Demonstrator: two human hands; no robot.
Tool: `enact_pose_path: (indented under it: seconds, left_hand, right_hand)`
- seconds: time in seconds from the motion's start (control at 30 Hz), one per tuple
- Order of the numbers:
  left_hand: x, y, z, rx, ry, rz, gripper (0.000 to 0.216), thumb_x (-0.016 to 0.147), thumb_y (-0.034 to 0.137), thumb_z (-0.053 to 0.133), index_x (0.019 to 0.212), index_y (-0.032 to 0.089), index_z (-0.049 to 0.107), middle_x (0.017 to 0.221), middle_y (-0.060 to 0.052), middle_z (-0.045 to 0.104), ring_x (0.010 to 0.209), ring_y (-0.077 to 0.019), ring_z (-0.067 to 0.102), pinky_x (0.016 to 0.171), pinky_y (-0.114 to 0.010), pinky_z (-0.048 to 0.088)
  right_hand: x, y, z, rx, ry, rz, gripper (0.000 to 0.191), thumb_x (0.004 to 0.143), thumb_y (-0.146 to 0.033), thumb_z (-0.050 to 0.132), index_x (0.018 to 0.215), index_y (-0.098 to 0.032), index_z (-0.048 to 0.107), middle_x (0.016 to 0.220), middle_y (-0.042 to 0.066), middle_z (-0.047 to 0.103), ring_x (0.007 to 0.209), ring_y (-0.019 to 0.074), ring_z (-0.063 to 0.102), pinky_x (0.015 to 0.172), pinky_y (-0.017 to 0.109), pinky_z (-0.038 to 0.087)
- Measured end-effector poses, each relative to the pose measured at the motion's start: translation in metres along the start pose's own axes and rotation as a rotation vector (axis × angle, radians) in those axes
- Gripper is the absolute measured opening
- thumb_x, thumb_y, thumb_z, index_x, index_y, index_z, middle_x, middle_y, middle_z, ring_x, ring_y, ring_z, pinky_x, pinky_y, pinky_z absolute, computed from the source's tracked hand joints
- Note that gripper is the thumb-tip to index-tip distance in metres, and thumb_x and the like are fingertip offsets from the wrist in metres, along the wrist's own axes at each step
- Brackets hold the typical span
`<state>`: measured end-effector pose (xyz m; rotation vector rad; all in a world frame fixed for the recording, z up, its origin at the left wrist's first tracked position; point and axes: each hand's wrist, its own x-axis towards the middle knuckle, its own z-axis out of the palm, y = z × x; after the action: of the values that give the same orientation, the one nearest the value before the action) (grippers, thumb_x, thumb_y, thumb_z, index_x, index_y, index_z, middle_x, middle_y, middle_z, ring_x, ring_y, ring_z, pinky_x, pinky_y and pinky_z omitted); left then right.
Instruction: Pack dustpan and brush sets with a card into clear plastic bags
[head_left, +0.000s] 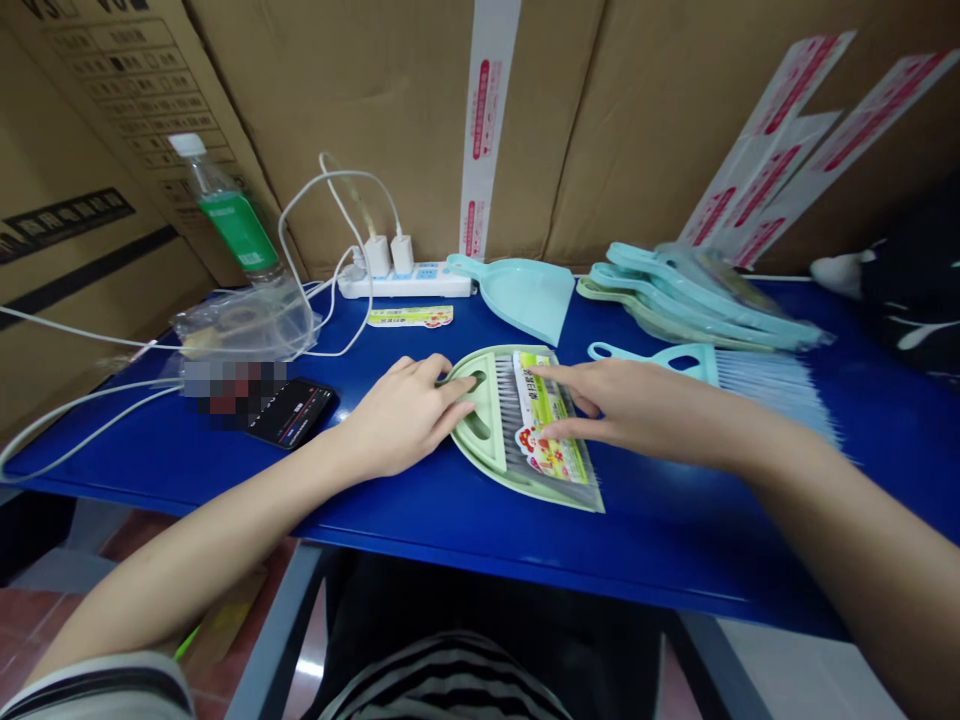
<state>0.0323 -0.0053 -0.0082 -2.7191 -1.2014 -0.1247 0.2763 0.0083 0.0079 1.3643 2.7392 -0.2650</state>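
Dustpan [525, 484] and brush [491, 435], both pale green, lie nested flat on the blue tabletop [420, 510], between the person's two hands. The left hand [405, 410] is at their left end, its thumb and forefinger slightly apart over the brush's handle; whether the fingers clamp anything, one cannot tell. The right hand [619, 405] reaches over the bristle end from the other side, forefinger and thumb spread apart and touching the printed card [559, 462] on top of the bristles, with the other fingers curled under.

Just beyond the green set lies a light-blue dustpan [529, 295], apart from both hands. A light-blue brush [705, 362] lies partly behind the right forearm, with a stack of dustpans [697, 300] beyond it. A phone [300, 410] lies left of the left hand, near a power strip [409, 283].
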Motion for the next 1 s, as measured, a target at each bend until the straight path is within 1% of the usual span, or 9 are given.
enact_pose_path:
  seconds: [0.1,0.2,0.27,0.4,0.47,0.6,0.73,0.83,1.0]
  left_hand:
    - [0.0,0.0,0.001,-0.003,-0.003,0.001,0.043,0.103,0.035,0.031,0.131,0.015,0.057,0.112,-0.013,0.061,0.093,-0.0235,0.062,0.086,-0.039,0.046]
    - [0.0,0.001,0.0,-0.008,-0.008,0.0,0.043,0.103,0.035,0.031,0.131,0.016,0.057,0.113,-0.013,0.061,0.094,-0.0236,0.062,0.087,-0.04,0.047]
    - [0.0,0.002,-0.002,-0.008,-0.005,0.001,0.043,0.103,0.035,0.031,0.131,0.017,0.056,0.113,-0.013,0.062,0.096,-0.0236,0.063,0.088,-0.04,0.046]
    - [-0.001,0.003,-0.004,-0.03,-0.011,0.005,0.041,0.103,0.035,0.032,0.133,0.018,0.055,0.115,-0.012,0.064,0.099,-0.0235,0.063,0.089,-0.039,0.046]
    - [-0.001,0.003,-0.005,-0.048,-0.015,0.008,0.04,0.103,0.034,0.032,0.132,0.018,0.055,0.118,-0.012,0.064,0.102,-0.0238,0.063,0.089,-0.039,0.045]
    - [-0.001,0.002,-0.005,-0.097,-0.018,0.026,0.039,0.104,0.031,0.031,0.133,0.018,0.053,0.124,-0.011,0.064,0.113,-0.0232,0.06,0.092,-0.039,0.043]
    - [-0.001,0.002,-0.006,-0.119,-0.016,0.042,0.038,0.103,0.03,0.032,0.133,0.018,0.052,0.127,-0.009,0.064,0.114,-0.0224,0.06,0.091,-0.038,0.043]
    - [-0.001,0.001,-0.008,-0.068,-0.014,0.029,0.037,0.103,0.028,0.033,0.133,0.018,0.052,0.123,-0.009,0.067,0.107,-0.0228,0.063,0.088,-0.037,0.044]
    - [-0.001,-0.003,-0.011,0.059,0.016,-0.049,0.039,0.1,0.022,0.034,0.132,0.016,0.054,0.103,-0.01,0.073,0.095,-0.0232,0.067,0.084,-0.037,0.046]
  right_hand:
    - [0.0,0.0,-0.001,-0.062,0.022,0.014,0.063,0.09,-0.054,0.049,0.135,-0.01,0.056,0.088,0.013,0.073,0.074,0.0281,0.067,0.057,0.033,0.044]
    - [0.001,0.0,-0.003,-0.117,0.072,0.032,0.052,0.095,-0.049,0.042,0.131,-0.016,0.059,0.068,0.007,0.068,0.059,0.0237,0.062,0.051,0.03,0.039]
    - [0.002,0.0,-0.002,-0.136,0.113,0.065,0.047,0.096,-0.044,0.039,0.13,-0.019,0.06,0.071,0.008,0.069,0.061,0.0246,0.063,0.051,0.031,0.039]
    - [0.005,0.007,0.001,-0.155,0.159,0.137,0.04,0.094,-0.03,0.038,0.121,-0.023,0.067,0.091,0.012,0.073,0.077,0.0313,0.067,0.055,0.037,0.044]
    - [0.007,0.012,0.003,-0.154,0.165,0.135,0.039,0.092,-0.026,0.038,0.117,-0.025,0.068,0.092,0.011,0.073,0.078,0.0329,0.068,0.056,0.039,0.045]
    - [0.01,0.022,0.005,-0.112,0.188,0.133,0.041,0.092,-0.029,0.036,0.118,-0.025,0.068,0.089,0.012,0.073,0.078,0.0349,0.067,0.058,0.043,0.047]
    - [0.011,0.021,0.002,-0.072,0.196,0.187,0.043,0.093,-0.033,0.037,0.121,-0.021,0.067,0.094,0.015,0.073,0.083,0.0368,0.066,0.062,0.046,0.049]
    - [0.012,0.019,0.0,-0.083,0.177,0.225,0.043,0.093,-0.031,0.037,0.12,-0.02,0.068,0.098,0.016,0.073,0.086,0.0374,0.066,0.064,0.046,0.049]
    - [0.016,0.025,0.002,-0.104,0.193,0.229,0.04,0.094,-0.027,0.036,0.112,-0.023,0.071,0.095,0.013,0.074,0.084,0.0339,0.067,0.062,0.043,0.049]
